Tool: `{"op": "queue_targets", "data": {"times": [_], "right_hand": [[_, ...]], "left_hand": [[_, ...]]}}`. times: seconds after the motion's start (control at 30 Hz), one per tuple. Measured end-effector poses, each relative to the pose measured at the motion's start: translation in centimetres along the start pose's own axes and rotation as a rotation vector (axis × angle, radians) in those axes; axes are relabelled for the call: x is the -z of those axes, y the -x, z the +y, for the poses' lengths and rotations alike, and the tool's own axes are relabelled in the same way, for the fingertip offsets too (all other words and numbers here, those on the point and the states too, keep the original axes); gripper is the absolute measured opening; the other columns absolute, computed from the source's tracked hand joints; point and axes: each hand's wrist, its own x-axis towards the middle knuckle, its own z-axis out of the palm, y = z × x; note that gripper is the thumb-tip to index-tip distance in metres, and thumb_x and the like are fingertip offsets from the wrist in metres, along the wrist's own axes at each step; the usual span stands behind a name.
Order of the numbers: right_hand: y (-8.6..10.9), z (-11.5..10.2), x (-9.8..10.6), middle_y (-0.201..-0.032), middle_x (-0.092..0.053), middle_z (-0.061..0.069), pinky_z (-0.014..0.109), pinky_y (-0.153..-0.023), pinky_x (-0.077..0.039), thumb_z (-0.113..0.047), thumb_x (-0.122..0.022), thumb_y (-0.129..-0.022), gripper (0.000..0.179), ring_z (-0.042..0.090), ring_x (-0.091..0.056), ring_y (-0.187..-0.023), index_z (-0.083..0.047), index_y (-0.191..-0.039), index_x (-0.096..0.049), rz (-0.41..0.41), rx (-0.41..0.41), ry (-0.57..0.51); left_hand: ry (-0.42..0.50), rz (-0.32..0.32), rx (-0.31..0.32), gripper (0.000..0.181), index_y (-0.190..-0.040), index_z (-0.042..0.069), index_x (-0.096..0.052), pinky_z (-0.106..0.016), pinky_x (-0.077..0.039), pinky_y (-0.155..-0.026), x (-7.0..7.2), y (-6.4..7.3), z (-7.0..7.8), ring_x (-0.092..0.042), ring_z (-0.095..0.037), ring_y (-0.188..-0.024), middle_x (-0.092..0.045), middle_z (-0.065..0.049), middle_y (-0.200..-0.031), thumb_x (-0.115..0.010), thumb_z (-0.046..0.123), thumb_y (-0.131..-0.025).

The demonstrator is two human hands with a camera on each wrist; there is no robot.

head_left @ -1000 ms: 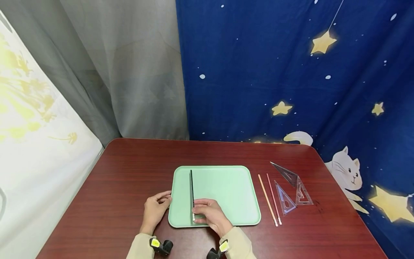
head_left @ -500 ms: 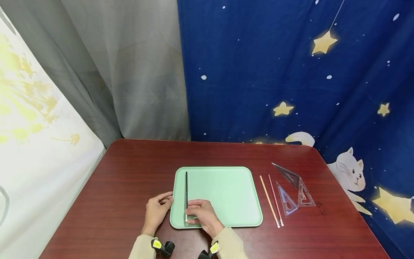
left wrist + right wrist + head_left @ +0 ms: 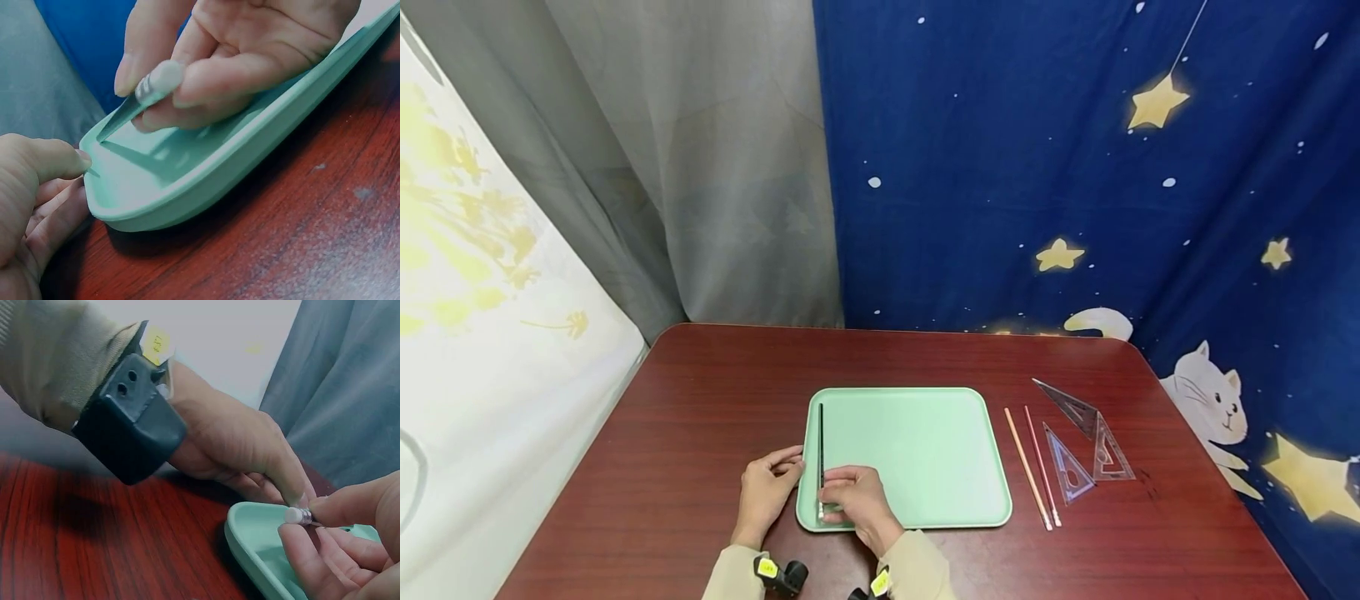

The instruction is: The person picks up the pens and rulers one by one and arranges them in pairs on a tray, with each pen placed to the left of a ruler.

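A black pencil [image 3: 822,442] with a white eraser end [image 3: 167,76] is in my right hand [image 3: 859,504], pinched between thumb and fingers near the eraser. It lies lengthwise along the left side of a light green tray [image 3: 925,458], its far end low over the tray floor and the eraser end raised in the left wrist view. My left hand [image 3: 763,492] holds the tray's left rim, thumb [image 3: 69,159] at the top of the edge and the other fingers curled against its outer side.
Right of the tray, a natural wood pencil [image 3: 1027,467] and a red pencil [image 3: 1042,467] lie side by side on the dark red table [image 3: 722,383]. Beyond them are clear set squares [image 3: 1114,454], one of them bluish [image 3: 1069,467]. Curtains hang behind the table.
My right hand has carried the black pencil leftward across the tray, from about a quarter of the way in to close by the left rim. The left hand stays at the tray's edge.
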Motion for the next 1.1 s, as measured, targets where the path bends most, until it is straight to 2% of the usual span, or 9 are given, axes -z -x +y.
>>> {"op": "queue_targets", "data": {"times": [0.17, 0.37, 0.57, 0.7, 0.93, 1.1], "right_hand": [[-0.08, 0.28, -0.28, -0.086, -0.069, 0.011, 0.028, -0.055, -0.056, 0.006, -0.067, -0.076, 0.028, 0.009, -0.064, -0.063, 0.006, -0.104, -0.066, 0.035, 0.008, 0.042], [-0.15, 0.46, -0.45, -0.077, -0.069, 0.010, 0.027, -0.053, -0.055, 0.007, -0.070, -0.074, 0.021, 0.009, -0.063, -0.056, 0.004, -0.094, -0.069, 0.092, 0.025, 0.103], [-0.05, 0.49, -0.71, -0.071, -0.068, 0.004, 0.027, -0.053, -0.055, 0.007, -0.072, -0.072, 0.018, 0.009, -0.063, -0.055, 0.001, -0.089, -0.070, 0.120, 0.052, 0.181], [-0.02, 0.65, -0.89, -0.068, -0.068, 0.003, 0.027, -0.053, -0.054, 0.006, -0.073, -0.071, 0.016, 0.009, -0.063, -0.055, 0.001, -0.085, -0.070, 0.133, 0.061, 0.184], [-0.11, 0.88, -0.90, -0.067, -0.070, 0.010, 0.024, -0.051, -0.053, 0.004, -0.073, -0.071, 0.012, 0.011, -0.065, -0.055, 0.003, -0.083, -0.071, 0.166, 0.106, 0.184], [-0.19, 0.82, -0.84, -0.067, -0.070, 0.011, 0.025, -0.052, -0.053, 0.006, -0.071, -0.071, 0.012, 0.013, -0.067, -0.056, 0.003, -0.082, -0.072, 0.183, 0.107, 0.182]], "left_hand": [[-0.002, 0.015, -0.015, 0.023, -0.106, 0.013, -0.074, -0.018, -0.049, -0.070, -0.19, -0.04, 0.00, -0.065, -0.002, -0.074, -0.074, -0.003, -0.088, -0.070, 0.014, -0.084], [-0.008, 0.019, -0.022, 0.022, -0.106, 0.012, -0.074, -0.017, -0.048, -0.071, -0.38, -0.03, 0.04, -0.065, -0.001, -0.074, -0.074, -0.004, -0.088, -0.071, 0.014, -0.084], [-0.020, 0.030, -0.022, 0.022, -0.105, 0.013, -0.075, -0.018, -0.048, -0.071, -0.44, 0.06, 0.00, -0.065, -0.001, -0.073, -0.074, -0.002, -0.085, -0.071, 0.014, -0.084], [-0.018, 0.037, -0.012, 0.021, -0.105, 0.014, -0.075, -0.018, -0.049, -0.070, -0.34, 0.11, -0.13, -0.065, -0.001, -0.073, -0.074, -0.002, -0.086, -0.070, 0.015, -0.084], [-0.017, 0.027, -0.008, 0.022, -0.106, 0.014, -0.074, -0.018, -0.049, -0.069, -0.29, 0.02, -0.27, -0.065, -0.001, -0.073, -0.074, -0.002, -0.087, -0.070, 0.015, -0.085], [-0.019, 0.025, -0.002, 0.022, -0.106, 0.015, -0.074, -0.018, -0.049, -0.070, -0.42, -0.11, -0.24, -0.065, -0.002, -0.074, -0.074, -0.001, -0.087, -0.070, 0.015, -0.084]]}}
